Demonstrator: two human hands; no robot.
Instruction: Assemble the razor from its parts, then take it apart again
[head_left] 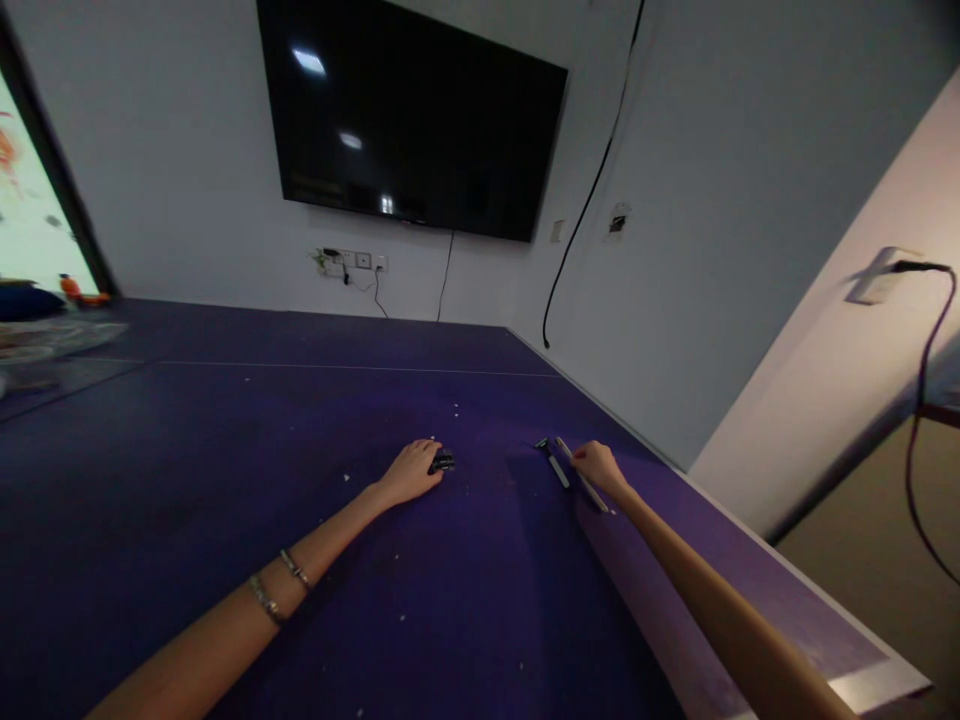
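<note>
My left hand rests low over the purple surface, its fingers curled against a small black object; its kind is too small to make out. Two metal bracelets circle that forearm. Farther right, my right hand pinches a slim pale stick-like object that lies slantwise on the surface. Just left of the stick lies a razor-shaped tool with a dark head and a light handle. My fingers hide part of the stick and of the black object.
White scraps dot the purple surface. A wall-mounted television hangs beyond, above several sockets. One black cable dangles at the right wall. Blurred items and clear plastic sit at the far left.
</note>
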